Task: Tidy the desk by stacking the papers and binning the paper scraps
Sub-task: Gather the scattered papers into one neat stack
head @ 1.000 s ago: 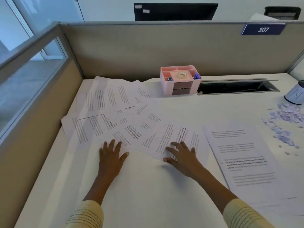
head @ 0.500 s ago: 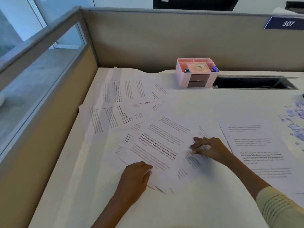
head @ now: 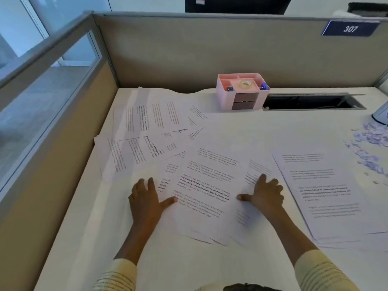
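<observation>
Hands now sit on either side of a small gathered stack of printed papers (head: 204, 192) at the near middle of the white desk (head: 262, 131). Half a second ago the left hand (head: 147, 198) lay low at the sheets' near edge; it has moved up and lies flat, fingers spread and thumb stretched right, touching the stack's left edge. The right hand (head: 265, 193), which was reaching over the pages with fingers bent, has drawn back to the stack's right side, palm down, fingers lightly curved on the paper and thumb pointing left toward the stack. The top sheet has turned from a strong slant to nearly facing the person, though the sheets under it still fan out at the near corners. Loose papers (head: 147, 131) at the far left remain scattered and overlapping, apart from the stack. A separate pile of papers (head: 323, 192) lies to the right. Paper scraps (head: 369, 148) are still strewn at the far right edge of the desk. A pink organiser (head: 241, 91) stands against the back partition.
</observation>
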`<action>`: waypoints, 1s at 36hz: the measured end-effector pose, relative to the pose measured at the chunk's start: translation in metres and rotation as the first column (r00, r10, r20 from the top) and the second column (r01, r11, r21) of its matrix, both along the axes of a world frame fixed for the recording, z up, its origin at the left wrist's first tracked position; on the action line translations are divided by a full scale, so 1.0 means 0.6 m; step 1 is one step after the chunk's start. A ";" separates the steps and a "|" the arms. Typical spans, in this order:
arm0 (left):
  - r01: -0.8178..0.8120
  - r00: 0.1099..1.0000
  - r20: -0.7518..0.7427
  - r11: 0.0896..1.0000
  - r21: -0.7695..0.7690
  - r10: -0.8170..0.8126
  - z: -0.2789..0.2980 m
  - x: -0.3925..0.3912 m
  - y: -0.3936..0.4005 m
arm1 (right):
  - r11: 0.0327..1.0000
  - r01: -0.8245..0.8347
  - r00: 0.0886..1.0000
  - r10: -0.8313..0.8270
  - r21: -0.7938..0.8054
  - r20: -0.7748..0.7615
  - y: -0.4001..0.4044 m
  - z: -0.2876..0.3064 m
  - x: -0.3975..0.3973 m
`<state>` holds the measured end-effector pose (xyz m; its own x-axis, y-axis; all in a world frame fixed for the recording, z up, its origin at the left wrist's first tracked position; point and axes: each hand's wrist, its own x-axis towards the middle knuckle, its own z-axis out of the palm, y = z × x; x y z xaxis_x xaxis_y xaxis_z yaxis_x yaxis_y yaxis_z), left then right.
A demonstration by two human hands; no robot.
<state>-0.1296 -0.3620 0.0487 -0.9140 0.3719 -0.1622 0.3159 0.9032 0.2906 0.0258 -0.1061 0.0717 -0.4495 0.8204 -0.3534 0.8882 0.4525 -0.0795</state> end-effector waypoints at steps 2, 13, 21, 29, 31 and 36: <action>0.030 0.999 0.027 0.999 -0.042 -0.029 0.003 0.003 -0.002 | 0.991 -0.124 0.992 0.123 -0.043 -0.036 0.016 0.006 -0.014; -0.056 0.983 0.177 0.998 0.017 0.052 0.019 0.011 -0.005 | 0.990 0.072 0.950 -0.104 -0.118 -0.294 0.007 0.001 -0.006; 0.083 0.994 0.083 0.983 -0.165 -0.070 0.020 0.058 0.051 | 0.957 0.105 0.899 -0.207 -0.270 -0.386 -0.036 0.006 -0.048; 0.092 0.994 0.074 0.977 -0.194 -0.079 0.014 0.061 0.048 | 0.848 0.109 0.737 -0.419 -0.519 -0.531 -0.024 -0.019 -0.040; 0.089 0.995 0.067 0.981 -0.171 -0.078 0.013 0.057 0.044 | 0.857 0.062 0.706 -0.400 -0.512 -0.584 -0.016 -0.010 -0.038; -0.025 0.991 0.137 0.991 0.132 0.007 0.019 0.041 0.034 | 0.846 -0.131 0.627 -0.334 -0.517 -0.704 0.010 0.018 -0.025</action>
